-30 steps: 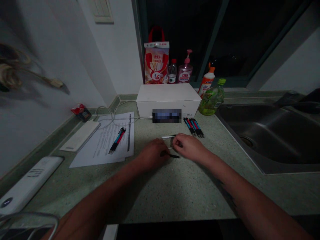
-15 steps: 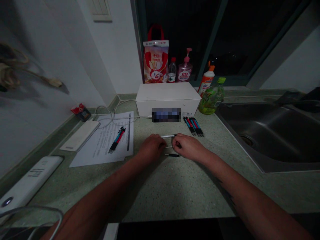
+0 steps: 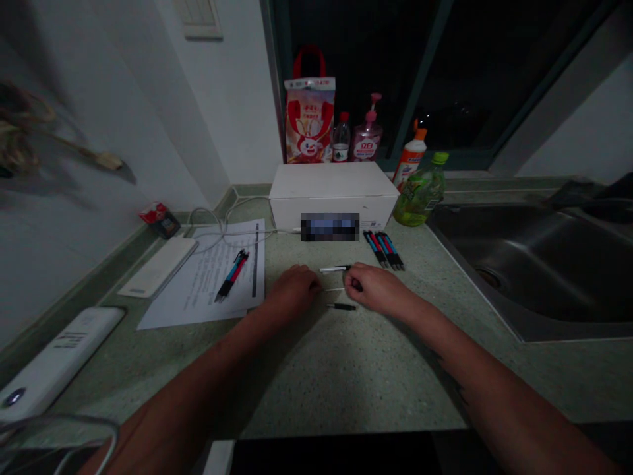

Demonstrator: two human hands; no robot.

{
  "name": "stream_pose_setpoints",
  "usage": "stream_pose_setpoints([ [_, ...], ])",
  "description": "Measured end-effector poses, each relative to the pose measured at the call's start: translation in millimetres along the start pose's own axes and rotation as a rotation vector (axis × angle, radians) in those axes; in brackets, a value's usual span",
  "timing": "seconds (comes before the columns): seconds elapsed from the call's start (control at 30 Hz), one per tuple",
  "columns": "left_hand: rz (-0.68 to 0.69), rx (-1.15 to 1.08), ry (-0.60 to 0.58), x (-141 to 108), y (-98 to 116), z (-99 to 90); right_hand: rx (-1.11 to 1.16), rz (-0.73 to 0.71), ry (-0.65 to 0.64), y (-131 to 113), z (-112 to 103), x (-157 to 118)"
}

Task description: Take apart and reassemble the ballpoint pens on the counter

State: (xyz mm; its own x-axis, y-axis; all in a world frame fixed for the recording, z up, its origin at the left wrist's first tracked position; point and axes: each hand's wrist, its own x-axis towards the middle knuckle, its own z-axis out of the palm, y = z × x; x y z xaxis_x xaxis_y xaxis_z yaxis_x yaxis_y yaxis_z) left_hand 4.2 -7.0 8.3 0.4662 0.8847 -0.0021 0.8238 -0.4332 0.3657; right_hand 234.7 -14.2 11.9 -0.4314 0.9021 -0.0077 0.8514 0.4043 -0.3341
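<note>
We are seeing a white cardboard box (image 3: 331, 188) sitting at top centre, with a red-handled printed bag (image 3: 309, 119), a small water bottle (image 3: 341, 138) and a pink pump bottle (image 3: 368, 142) standing behind it against the dark window (image 3: 484, 66). A green plastic bottle (image 3: 420, 201) is standing just right of the box, a steel sink (image 3: 534, 264) is filling the right side, and printed papers (image 3: 217, 277), a white cable (image 3: 212, 221) and a white power strip (image 3: 59, 363) are lying toward the left.

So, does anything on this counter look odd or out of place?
Yes: between the left hand and right hand, what looks like a pen lies in pieces: a black piece, a white-and-black piece and a thin rod. The pens by the white box look whole, so these stand out.
</note>
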Motion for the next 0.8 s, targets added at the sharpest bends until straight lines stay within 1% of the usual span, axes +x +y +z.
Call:
stream_pose_setpoints([
  [0.33,0.021,0.022,-0.021,-2.0,-0.5,-1.7,0.015,-0.012,0.008,2.2,3.6,0.7],
  [0.53,0.005,0.000,0.034,-1.9,2.0,4.5,0.019,-0.026,0.023,0.8,4.6,1.3],
  [0.8,0.066,-0.021,0.096,-2.0,11.6,13.6,0.004,-0.030,0.010,-8.6,9.2,2.3],
])
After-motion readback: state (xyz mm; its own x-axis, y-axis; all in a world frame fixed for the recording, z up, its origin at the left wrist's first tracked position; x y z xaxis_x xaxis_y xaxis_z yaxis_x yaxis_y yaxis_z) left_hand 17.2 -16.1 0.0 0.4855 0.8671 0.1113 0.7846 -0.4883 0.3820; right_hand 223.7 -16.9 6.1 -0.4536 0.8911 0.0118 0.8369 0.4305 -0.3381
